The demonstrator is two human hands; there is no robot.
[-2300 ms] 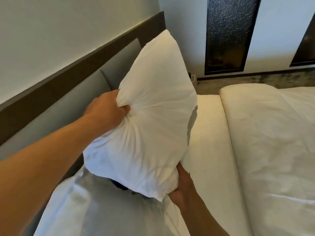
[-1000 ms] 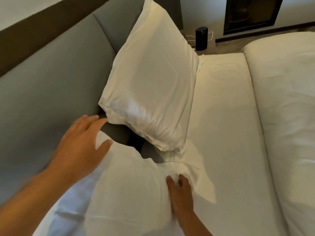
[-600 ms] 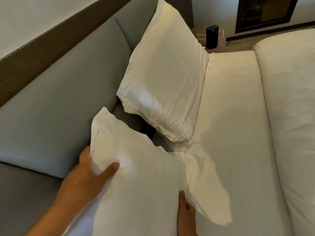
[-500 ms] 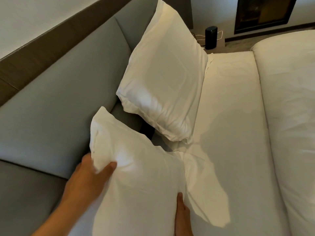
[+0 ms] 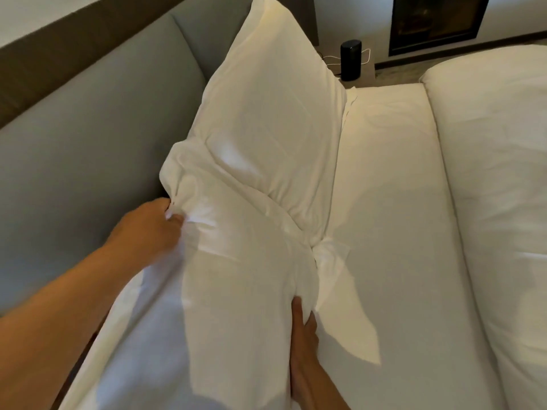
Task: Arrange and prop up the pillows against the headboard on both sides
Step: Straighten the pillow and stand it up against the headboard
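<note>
A white far pillow [image 5: 275, 113] leans upright against the grey padded headboard [image 5: 97, 119]. A second white near pillow [image 5: 236, 276] stands in front of me, its top corner overlapping the far pillow's lower end. My left hand [image 5: 151, 229] pinches the near pillow's upper left corner beside the headboard. My right hand [image 5: 303, 338] grips its right edge low down, fingers pressed into the fabric. The near pillow's bottom runs out of view.
The white sheet [image 5: 390, 202] covers the mattress to the right of the pillows. A thick folded duvet [image 5: 497, 173] lies along the right. A black cylinder speaker [image 5: 350, 59] with a cable stands on a bedside table beyond the bed.
The near pillow has been lifted and pushed forward, so its top corner now overlaps the far pillow. Both hands moved forward with it, still holding its left corner and right edge.
</note>
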